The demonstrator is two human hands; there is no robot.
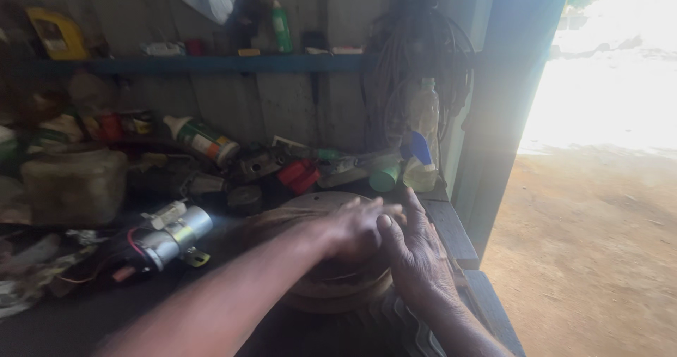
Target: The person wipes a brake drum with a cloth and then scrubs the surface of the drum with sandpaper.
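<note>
The head view looks down at two bare hands resting on a round brown metal disc (331,286) that sits on the dark surface (63,322), close to the open doorway. The left hand (356,230) lies flat on top of the disc with fingers spread, and the right hand (416,255) presses beside it, thumb touching the left hand; neither hand is wrapped around anything. The disc looks like it is being pushed or turned, and it is not lifted. To the left lies a small silver cylinder with red wire (169,241). Farther back are a red part (297,176), a white bottle with a green and orange label (201,138) lying down, and a clear bottle with a blue cap (422,149). High up, the blue shelf (211,64) holds a green bottle (281,27) and a yellow can (58,34).
</note>
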